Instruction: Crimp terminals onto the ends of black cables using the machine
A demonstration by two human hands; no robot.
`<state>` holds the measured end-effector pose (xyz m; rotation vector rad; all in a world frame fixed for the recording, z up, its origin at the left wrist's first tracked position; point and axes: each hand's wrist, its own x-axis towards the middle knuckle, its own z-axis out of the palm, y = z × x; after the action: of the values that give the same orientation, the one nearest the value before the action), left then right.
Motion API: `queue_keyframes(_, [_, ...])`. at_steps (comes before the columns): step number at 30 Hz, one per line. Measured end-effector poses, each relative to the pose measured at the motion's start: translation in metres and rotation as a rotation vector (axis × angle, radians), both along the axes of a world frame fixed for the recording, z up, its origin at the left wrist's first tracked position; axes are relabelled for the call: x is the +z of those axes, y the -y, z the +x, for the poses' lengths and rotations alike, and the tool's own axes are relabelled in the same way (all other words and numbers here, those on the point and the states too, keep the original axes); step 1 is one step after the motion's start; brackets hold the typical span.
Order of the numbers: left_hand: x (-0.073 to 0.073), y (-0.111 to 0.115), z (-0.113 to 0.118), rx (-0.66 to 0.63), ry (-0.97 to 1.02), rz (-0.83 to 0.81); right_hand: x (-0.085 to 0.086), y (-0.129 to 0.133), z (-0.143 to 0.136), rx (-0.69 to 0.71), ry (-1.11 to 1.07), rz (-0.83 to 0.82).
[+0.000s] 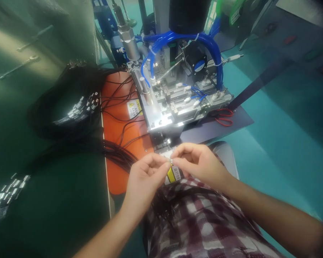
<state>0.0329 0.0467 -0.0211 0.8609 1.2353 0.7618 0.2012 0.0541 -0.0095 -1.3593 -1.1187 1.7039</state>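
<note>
My left hand (148, 173) is closed in a pinch, thumb against fingertips. My right hand (195, 161) pinches too, its fingertips meeting those of the left. Between them shows a small shiny piece (171, 161), too small to name. Just beyond the hands is the front of a metal machine (164, 123) with pneumatic fittings. A bundle of black cables (118, 152) runs from the left toward my left hand, and more dark cable ends (165, 209) hang below it over the plaid clothing (204, 222).
An orange board (114, 118) carries loose cables and a warning label (134, 108). On the dark green surface (70, 200) at left lie cable bundles with shiny metal ends (12, 191). Blue air hoses (183, 37) arch over the machine. A red cord (224, 118) lies at its right.
</note>
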Motion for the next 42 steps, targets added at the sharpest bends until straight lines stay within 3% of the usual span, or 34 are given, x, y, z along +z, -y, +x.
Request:
queue_keyframes(8, [0.001,-0.004,0.001,0.018,0.069,-0.056,-0.009,0.004,-0.001,-0.01,-0.005,0.053])
queue_keyframes(16, [-0.002,-0.005,0.001,-0.002,0.053,-0.098,-0.015,0.006,0.011,0.046,0.403,0.509])
queue_keyframes(23, [-0.003,-0.003,0.002,-0.079,-0.021,-0.062,-0.005,-0.005,0.013,0.198,0.427,0.535])
queue_keyframes(26, [0.0,-0.002,0.002,-0.138,-0.086,-0.027,0.0,-0.01,0.016,0.282,0.415,0.449])
queue_keyframes(33, [0.003,-0.001,0.004,-0.22,-0.141,0.096,0.005,-0.026,0.029,0.491,0.238,0.067])
queue_keyframes(38, [0.004,-0.002,0.003,-0.279,-0.134,0.084,-0.001,-0.037,0.032,0.599,0.048,-0.156])
queue_keyframes(42, [0.004,-0.003,0.0,-0.327,-0.114,0.071,-0.01,-0.042,0.034,0.643,-0.048,-0.238])
